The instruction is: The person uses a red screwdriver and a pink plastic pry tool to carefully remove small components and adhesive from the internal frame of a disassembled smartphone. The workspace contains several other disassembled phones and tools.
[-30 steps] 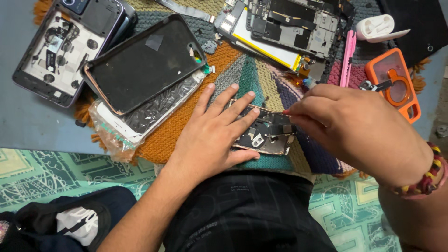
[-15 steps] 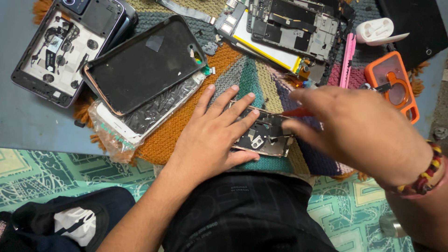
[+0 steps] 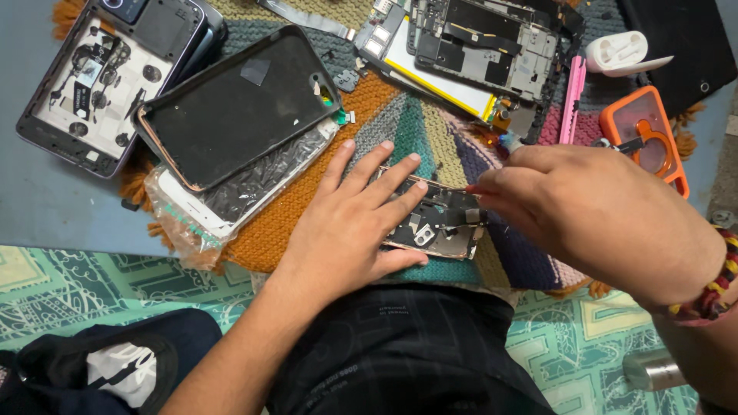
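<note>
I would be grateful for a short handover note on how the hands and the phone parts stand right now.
Left hand: flat, pressing the opened phone frame onto the knitted mat.
Right hand: fingertips pinched at the frame's right edge; what they hold is hidden.
Nearby: black case on a bagged phone, second open phone, orange case, pink tool.
Done: frame lies open. Left: not yet reassembled.

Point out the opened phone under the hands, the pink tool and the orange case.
opened phone [image 3: 438, 223], head view, on its exposed inner parts between the hands.
pink tool [image 3: 572, 104], head view, mid-length of its shaft.
orange case [image 3: 624, 115], head view, on its upper left rim.
</note>
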